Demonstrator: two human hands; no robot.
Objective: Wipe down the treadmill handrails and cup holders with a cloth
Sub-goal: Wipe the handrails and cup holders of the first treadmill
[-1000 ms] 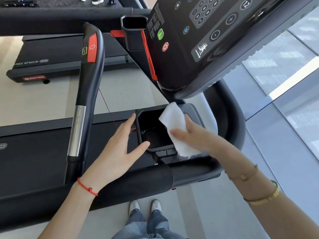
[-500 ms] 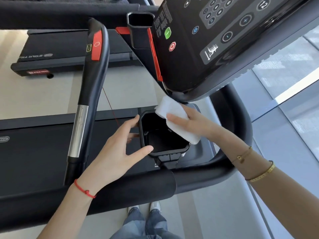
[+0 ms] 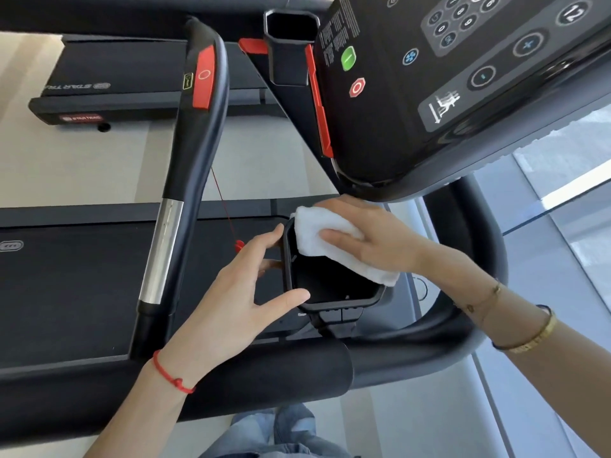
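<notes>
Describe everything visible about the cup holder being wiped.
The cup holder is a black, plastic-looking well with an angular, roughly octagonal rim and a dark, seemingly empty inside. It sits below the console. The left hand steadies its near-left rim, thumb on the front edge. The right hand presses a folded white cloth over its far-right rim.

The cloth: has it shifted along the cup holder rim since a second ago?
Yes. The cloth under the right hand has slid from the cup holder's near right rim to its far corner, under the console.
</notes>
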